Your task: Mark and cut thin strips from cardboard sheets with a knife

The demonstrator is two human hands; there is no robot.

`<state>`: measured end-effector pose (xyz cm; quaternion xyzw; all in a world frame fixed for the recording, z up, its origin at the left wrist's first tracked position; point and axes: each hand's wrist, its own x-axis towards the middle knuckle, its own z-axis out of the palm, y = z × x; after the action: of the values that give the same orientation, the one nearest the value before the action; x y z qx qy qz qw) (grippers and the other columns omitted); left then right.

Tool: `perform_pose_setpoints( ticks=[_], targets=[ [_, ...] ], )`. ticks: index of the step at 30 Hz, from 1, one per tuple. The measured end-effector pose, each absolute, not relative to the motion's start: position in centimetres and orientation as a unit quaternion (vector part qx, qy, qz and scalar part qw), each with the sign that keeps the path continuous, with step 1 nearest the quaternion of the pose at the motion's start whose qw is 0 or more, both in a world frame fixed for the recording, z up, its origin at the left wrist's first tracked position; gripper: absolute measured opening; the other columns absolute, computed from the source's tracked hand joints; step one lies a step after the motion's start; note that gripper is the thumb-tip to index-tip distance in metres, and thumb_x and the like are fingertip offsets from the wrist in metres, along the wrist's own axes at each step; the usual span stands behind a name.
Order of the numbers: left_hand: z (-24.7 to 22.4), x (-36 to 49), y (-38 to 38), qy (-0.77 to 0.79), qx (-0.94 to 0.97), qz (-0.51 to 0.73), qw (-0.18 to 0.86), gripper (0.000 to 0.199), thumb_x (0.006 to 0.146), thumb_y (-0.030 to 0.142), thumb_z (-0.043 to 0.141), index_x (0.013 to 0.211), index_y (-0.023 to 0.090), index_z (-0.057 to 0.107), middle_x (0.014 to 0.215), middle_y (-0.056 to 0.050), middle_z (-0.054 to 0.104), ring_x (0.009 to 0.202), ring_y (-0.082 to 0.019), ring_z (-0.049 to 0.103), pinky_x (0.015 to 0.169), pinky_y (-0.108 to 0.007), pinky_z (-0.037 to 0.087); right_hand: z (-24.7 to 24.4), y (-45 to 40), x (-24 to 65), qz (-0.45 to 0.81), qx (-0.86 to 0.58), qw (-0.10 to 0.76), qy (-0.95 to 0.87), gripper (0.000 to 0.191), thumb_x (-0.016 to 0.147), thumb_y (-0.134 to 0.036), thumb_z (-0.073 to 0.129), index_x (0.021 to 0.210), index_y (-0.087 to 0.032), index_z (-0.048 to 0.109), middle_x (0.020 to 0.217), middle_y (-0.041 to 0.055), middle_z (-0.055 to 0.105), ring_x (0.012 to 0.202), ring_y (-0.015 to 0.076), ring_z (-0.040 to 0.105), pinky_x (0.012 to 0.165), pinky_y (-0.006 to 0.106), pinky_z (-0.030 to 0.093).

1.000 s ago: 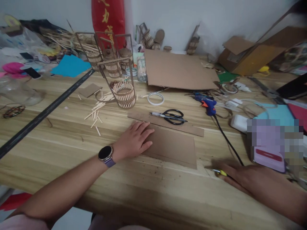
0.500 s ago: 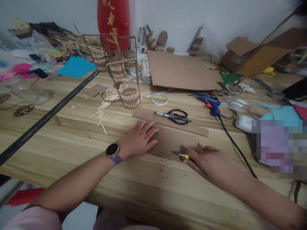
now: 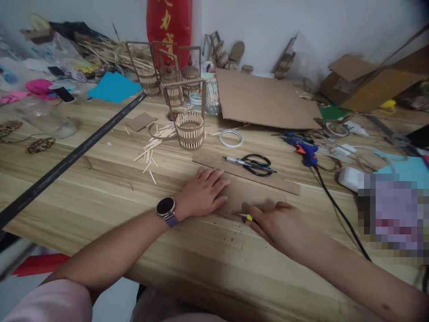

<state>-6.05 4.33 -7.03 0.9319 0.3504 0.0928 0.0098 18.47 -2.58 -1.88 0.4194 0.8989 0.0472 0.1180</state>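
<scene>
My left hand (image 3: 205,191) lies flat with fingers spread on the left part of a brown cardboard piece (image 3: 248,193), pressing it to the table. My right hand (image 3: 273,221) is closed around a craft knife (image 3: 248,217) with a yellow collar. Its blade points left, over the near edge of the cardboard; whether the tip touches cannot be made out. Just beyond lies a narrow cardboard strip (image 3: 284,182), with black-handled scissors (image 3: 258,164) and a pen (image 3: 234,160) on it. Small dark crumbs are scattered on the wood in front of the cardboard.
A small stick bucket (image 3: 189,129) with a tall handle stands beyond my left hand, beside loose sticks (image 3: 150,150). A tape roll (image 3: 231,138), a large cardboard sheet (image 3: 268,98) and a blue glue gun (image 3: 308,152) with its black cord lie farther back and right.
The knife in my right hand has moved left along the near edge of the cardboard, closer to my left hand. My left hand stays on the cardboard. The whole view has shifted slightly.
</scene>
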Motion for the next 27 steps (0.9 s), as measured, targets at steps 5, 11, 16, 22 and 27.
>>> perform_pose_setpoints(
  ticks=[5,11,16,22,27],
  targets=[
    [-7.0,-6.0,4.3,0.352,0.931,0.093,0.009,0.053,0.107,0.051,0.043,0.142,0.014,0.057,0.154,-0.018,0.05,0.14,-0.037,0.046,0.122,-0.055,0.032,-2.2,-2.5,18.7,0.046,0.412,0.099,0.905,0.016,0.104,-0.033,0.053,0.103,-0.021,0.065,0.077,0.0017,0.077,0.062,0.02,0.072,0.062,0.033,0.041],
    [-7.3,-6.1,4.4,0.349,0.931,0.107,0.006,0.052,0.107,0.051,0.043,0.143,0.015,0.057,0.155,-0.018,0.05,0.14,-0.036,0.047,0.121,-0.055,0.033,-2.3,-2.4,19.0,0.051,0.404,0.094,0.909,0.015,0.103,-0.033,0.054,0.103,-0.022,0.064,0.074,0.0008,0.076,0.058,0.0189,0.069,0.062,0.032,0.04],
    [-7.2,-6.0,4.3,0.348,0.931,0.105,0.019,0.052,0.107,0.05,0.044,0.143,0.014,0.056,0.156,-0.02,0.049,0.141,-0.036,0.046,0.121,-0.056,0.033,-1.8,-2.6,18.4,0.038,0.422,0.125,0.897,0.019,0.105,-0.033,0.049,0.106,-0.021,0.065,0.077,0.0023,0.077,0.061,0.0194,0.071,0.062,0.032,0.04],
    [-7.1,-6.0,4.3,0.345,0.932,0.11,0.024,0.051,0.107,0.049,0.044,0.143,0.015,0.055,0.156,-0.02,0.049,0.141,-0.036,0.046,0.121,-0.057,0.032,-0.6,-2.1,16.7,0.009,0.449,0.185,0.874,0.018,0.104,-0.03,0.051,0.109,-0.023,0.067,0.076,0.0031,0.079,0.061,0.0211,0.072,0.061,0.032,0.037],
    [-7.1,-6.1,4.3,0.347,0.932,0.103,0.017,0.051,0.107,0.049,0.045,0.143,0.016,0.055,0.156,-0.018,0.049,0.142,-0.035,0.045,0.122,-0.055,0.031,0.3,-1.9,16.4,0.007,0.45,0.214,0.867,0.019,0.103,-0.027,0.055,0.114,-0.025,0.07,0.078,0.0039,0.08,0.064,0.0234,0.075,0.054,0.03,0.033]
  ],
)
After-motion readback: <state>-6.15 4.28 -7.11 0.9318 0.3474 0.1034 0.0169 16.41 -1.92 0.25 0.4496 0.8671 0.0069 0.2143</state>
